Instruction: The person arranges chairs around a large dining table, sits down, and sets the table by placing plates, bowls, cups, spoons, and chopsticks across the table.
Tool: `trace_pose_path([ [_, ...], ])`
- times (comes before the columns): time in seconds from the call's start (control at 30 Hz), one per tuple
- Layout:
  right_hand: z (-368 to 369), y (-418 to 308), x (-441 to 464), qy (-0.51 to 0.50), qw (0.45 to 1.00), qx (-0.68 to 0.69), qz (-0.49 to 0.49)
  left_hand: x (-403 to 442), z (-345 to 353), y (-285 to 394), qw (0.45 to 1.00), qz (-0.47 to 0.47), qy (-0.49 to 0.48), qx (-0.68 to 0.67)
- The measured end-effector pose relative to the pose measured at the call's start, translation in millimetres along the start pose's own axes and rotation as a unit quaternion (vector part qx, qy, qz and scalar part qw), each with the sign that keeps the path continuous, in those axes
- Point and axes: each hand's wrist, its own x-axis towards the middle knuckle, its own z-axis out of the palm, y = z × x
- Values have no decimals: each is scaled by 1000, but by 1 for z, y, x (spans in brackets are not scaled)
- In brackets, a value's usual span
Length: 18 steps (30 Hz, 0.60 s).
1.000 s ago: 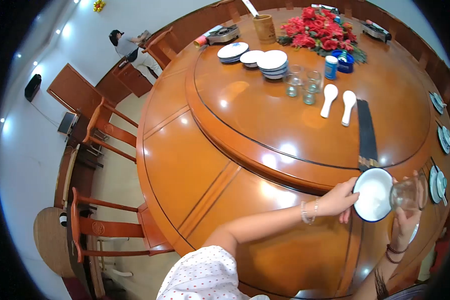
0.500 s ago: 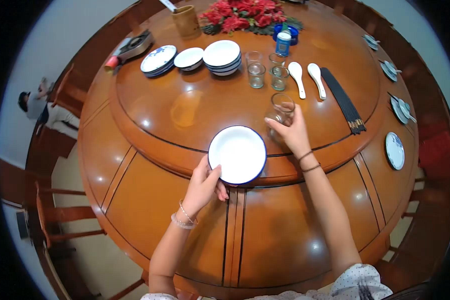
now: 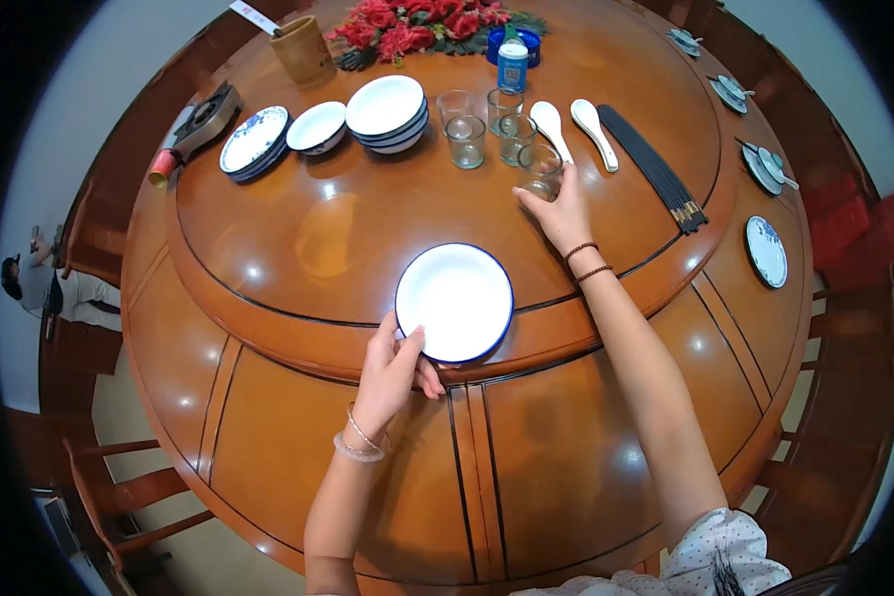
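My left hand (image 3: 395, 366) grips a white bowl with a blue rim (image 3: 455, 302), thumb over its near left edge, above the front of the turntable. Farther out, my right hand (image 3: 556, 207) is closed around a clear drinking glass (image 3: 539, 169), just in front of several other glasses (image 3: 465, 141). Whether the held glass rests on the turntable I cannot tell. Two white spoons (image 3: 593, 134) lie right of the glasses, and beside them a row of black chopsticks (image 3: 651, 164).
Left of the glasses stand stacked bowls (image 3: 385, 107), another bowl (image 3: 318, 129) and stacked plates (image 3: 254, 141). Behind are red flowers (image 3: 407, 30), a wooden container (image 3: 303, 50), a blue bottle (image 3: 513, 68) and a portable stove (image 3: 207, 117). A person (image 3: 55, 288) is at the far left.
My right hand has carried the glass forward, close to the other glasses. The left hand still holds the bowl in about the same place. The view has shifted a little to the right.
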Motion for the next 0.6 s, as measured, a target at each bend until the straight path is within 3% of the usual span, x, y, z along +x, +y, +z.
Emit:
trace_pose_path([
  [0.33, 0, 8, -5, -37, 997, -57, -29, 33, 11, 2, 1000, 16, 8, -8],
  [0.4, -5, 7, -27, 15, 996, -59, -72, 36, 9, 3, 1000, 20, 11, -5],
  [0.47, -20, -12, -65, -10, 999, -12, -37, 37, 5, 1, 1000, 21, 18, -5],
  [0.57, -44, -25, -108, -80, 991, -83, -67, 38, -2, -2, 999, 26, 30, -8],
  [0.6, -50, -28, -116, -126, 973, -152, -117, 39, -4, -3, 999, 30, 36, -5],
])
